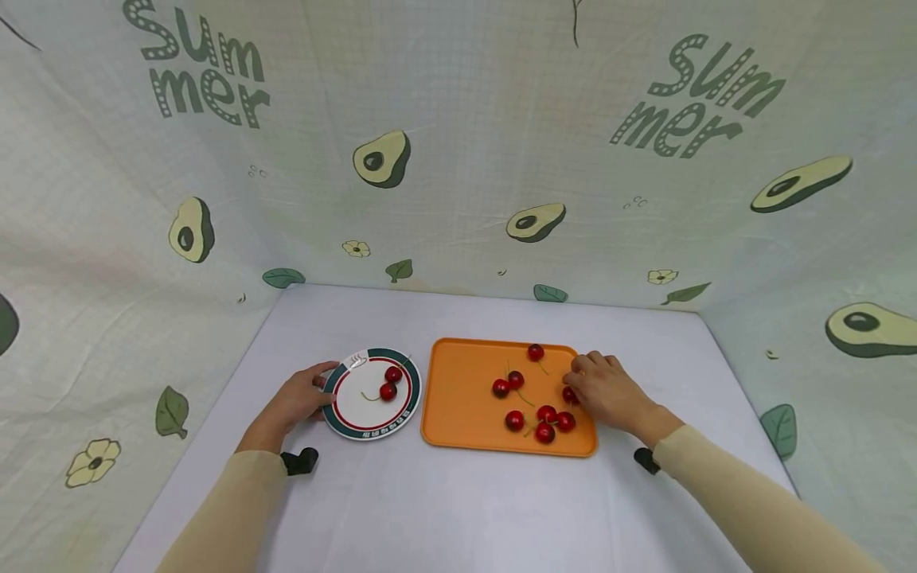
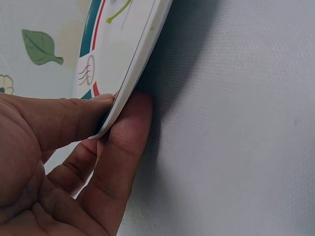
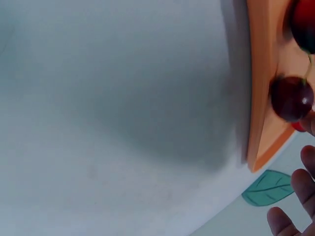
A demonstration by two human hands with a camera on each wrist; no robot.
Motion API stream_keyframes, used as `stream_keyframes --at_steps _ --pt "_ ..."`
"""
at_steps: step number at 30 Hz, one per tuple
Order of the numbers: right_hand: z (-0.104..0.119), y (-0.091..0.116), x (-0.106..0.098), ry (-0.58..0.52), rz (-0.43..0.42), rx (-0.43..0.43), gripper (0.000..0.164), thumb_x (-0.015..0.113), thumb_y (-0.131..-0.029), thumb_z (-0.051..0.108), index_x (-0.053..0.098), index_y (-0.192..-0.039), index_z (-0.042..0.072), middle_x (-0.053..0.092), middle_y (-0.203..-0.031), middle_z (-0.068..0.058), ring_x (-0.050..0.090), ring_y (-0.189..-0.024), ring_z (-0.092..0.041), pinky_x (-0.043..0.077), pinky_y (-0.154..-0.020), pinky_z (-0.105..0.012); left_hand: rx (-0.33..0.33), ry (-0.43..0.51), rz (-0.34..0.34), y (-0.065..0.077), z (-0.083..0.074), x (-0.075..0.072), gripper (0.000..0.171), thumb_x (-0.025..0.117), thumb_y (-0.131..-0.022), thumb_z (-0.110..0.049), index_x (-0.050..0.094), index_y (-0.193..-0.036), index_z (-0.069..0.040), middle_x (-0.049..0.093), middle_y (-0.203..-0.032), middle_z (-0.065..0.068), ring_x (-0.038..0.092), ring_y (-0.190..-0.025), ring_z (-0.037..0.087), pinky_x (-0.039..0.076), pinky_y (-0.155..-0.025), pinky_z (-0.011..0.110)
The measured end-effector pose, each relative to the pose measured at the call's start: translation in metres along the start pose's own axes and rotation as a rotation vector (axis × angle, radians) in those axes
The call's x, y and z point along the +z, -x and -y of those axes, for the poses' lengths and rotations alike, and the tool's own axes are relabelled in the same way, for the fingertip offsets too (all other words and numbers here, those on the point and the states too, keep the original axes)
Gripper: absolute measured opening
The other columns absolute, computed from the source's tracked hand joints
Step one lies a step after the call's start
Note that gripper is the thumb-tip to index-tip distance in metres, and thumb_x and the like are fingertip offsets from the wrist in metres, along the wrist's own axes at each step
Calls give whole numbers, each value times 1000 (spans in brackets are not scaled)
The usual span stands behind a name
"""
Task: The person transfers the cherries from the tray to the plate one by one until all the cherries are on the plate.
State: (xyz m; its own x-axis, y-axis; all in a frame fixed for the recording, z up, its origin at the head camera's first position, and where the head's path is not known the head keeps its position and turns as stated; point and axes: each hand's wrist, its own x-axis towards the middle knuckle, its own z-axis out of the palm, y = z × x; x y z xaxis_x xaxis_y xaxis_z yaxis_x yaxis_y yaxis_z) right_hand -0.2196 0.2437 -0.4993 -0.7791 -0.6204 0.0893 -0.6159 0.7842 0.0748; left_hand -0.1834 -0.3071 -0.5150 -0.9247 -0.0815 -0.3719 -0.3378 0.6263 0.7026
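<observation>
Nearest me, glossy red cherries (image 1: 545,433) lie in the rectangular orange tray (image 1: 458,390). My left hand (image 1: 292,404) pinches the green-banded, round white plate (image 1: 365,382) by its rim. My right hand (image 1: 609,390), fingers bent, touches a dark cherry (image 1: 569,395) inside the tray; whether it's gripped, I can't tell. Likely I'm picking; that calls for a sure pinch.

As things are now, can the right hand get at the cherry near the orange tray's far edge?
Probably yes: the cherry lies close to the right hand, and nothing visible on the orange tray stands between them.
</observation>
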Motion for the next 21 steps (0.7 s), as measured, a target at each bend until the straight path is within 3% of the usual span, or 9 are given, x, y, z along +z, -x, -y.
stream_keyframes --at_steps 5,11,16,21 --pt "-6 4 -4 -25 15 -17 28 78 -95 18 75 -123 16 62 -120 -9 55 -113 -33 50 -99 -57 1 1 3 1 -1 -1 70 69 -96 -4 42 -160 -8 51 -125 24 59 -92 25 54 -70 30" --pt "-7 6 -6 -41 32 -104 38 78 -95 13 71 -131 22 61 -123 -8 55 -112 -31 51 -95 -53 -4 11 11 2 -2 -3 70 69 -96 -4 41 -160 -8 50 -127 25 59 -90 25 55 -70 30" --pt "-4 5 -3 -50 52 -126 33 76 -96 10 74 -126 24 61 -122 -7 54 -110 -30 50 -94 -53 -12 6 9 0 -1 -2 70 69 -96 -5 41 -160 -8 50 -128 25 59 -95 27 55 -71 30" --pt "-4 6 1 -29 28 -118 28 79 -94 14 74 -122 19 61 -121 -8 56 -113 -32 51 -95 -55 -35 10 7 -1 -1 0 70 70 -97 -6 41 -161 -11 49 -129 24 59 -95 27 55 -71 30"
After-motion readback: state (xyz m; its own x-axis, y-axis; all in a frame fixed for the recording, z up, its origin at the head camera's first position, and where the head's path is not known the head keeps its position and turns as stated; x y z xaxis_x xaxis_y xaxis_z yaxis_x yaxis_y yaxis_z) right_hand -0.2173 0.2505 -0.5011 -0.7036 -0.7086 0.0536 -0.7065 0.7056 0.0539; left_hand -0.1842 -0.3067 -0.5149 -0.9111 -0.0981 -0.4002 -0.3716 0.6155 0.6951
